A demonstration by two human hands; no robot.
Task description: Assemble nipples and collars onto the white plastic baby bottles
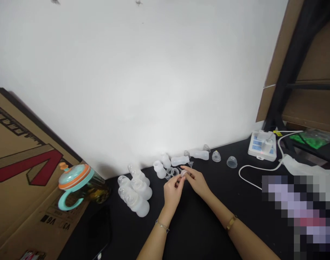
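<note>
A smooth white wall (159, 79) rises behind a dull black table (208, 224), with a printed cardboard box (8, 162) on the left. Near the box is a jug (75, 180) with a glossy teal and orange lid. To its right stand milky, waisted bottles (139, 188) with clear rounded tops. Toward the far edge are frosted topless bottles (160, 169), some upright and some on their sides, and to the right sit see-through plastic domes (231, 162). Flat translucent rings (175, 172) lie just left of the fingertips. In the middle, a small, pale, round piece (183, 173) is between the two hands: the left hand (172, 190) pinches its near side, fingers curled, and the right hand (197, 182) grips it from the right, partly hiding its shape.
</note>
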